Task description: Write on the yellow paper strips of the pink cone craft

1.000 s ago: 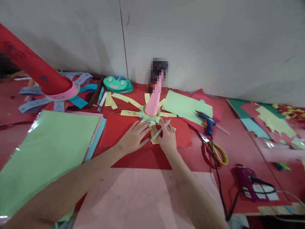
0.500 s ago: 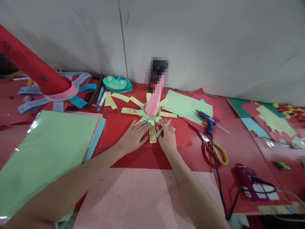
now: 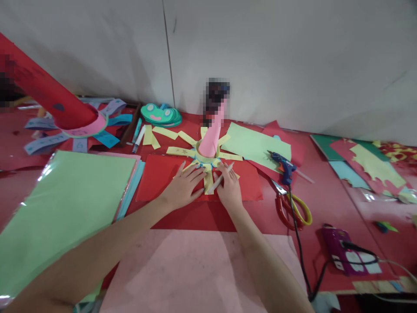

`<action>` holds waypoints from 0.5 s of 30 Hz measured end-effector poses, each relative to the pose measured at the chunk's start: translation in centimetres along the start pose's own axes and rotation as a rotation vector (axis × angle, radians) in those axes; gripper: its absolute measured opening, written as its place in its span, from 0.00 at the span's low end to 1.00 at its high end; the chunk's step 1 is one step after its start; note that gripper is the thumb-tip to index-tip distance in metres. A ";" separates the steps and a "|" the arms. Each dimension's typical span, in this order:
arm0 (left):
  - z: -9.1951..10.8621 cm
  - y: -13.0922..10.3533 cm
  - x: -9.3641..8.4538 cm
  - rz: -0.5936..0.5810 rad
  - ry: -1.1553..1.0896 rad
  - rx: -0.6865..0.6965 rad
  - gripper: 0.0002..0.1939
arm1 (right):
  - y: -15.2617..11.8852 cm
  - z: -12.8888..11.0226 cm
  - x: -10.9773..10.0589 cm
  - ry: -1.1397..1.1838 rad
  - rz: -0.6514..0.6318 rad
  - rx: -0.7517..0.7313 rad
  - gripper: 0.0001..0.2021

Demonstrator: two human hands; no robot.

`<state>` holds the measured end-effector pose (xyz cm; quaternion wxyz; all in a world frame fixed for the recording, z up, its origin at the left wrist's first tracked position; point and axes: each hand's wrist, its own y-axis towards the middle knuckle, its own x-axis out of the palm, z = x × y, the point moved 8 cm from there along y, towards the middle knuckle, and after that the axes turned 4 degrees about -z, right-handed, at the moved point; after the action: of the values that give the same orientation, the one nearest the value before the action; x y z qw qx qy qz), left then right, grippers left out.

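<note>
A pink paper cone point(image 3: 209, 144) stands upright in the middle of a ring of yellow paper strips point(image 3: 180, 151), some with marks drawn on them. My left hand point(image 3: 183, 188) lies flat with its fingers spread, its fingertips on the strips at the near left of the cone. Between the fingers and thumb of my right hand point(image 3: 230, 191) is a slim white pen-like stick point(image 3: 215, 184), slanting down to the near strip; its exact kind is unclear. The right fingertips rest close to the cone's base. Beneath lies a red paper sheet point(image 3: 158, 176).
To the right lie a blue glue gun point(image 3: 286, 167) with a black cord and scissors point(image 3: 295, 211). A purple power box point(image 3: 345, 250) sits farther right. Green sheets point(image 3: 74, 195) lie left, near a red paper cone point(image 3: 68, 102). Green frog-face cutouts point(image 3: 159, 114) are at the back.
Almost nothing differs. The near yellow strip and the white stick have shifted very slightly; both hands stay in nearly the same place.
</note>
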<state>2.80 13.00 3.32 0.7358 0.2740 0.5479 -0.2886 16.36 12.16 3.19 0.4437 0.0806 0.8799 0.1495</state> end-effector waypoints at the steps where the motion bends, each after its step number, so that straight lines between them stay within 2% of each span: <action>1: 0.2 0.0 -0.1 -0.003 0.007 0.015 0.22 | 0.0 0.0 0.0 0.001 0.000 0.001 0.13; 6: 0.7 -0.1 -0.2 -0.027 0.016 0.077 0.18 | 0.0 0.0 0.0 -0.002 0.004 -0.002 0.14; 15: 0.5 -0.1 0.3 -0.071 0.027 0.080 0.20 | -0.1 0.1 0.0 0.015 0.005 0.017 0.13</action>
<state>3.08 12.52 3.11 0.7062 0.2872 0.5552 -0.3325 16.45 12.11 3.06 0.4358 0.0854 0.8844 0.1437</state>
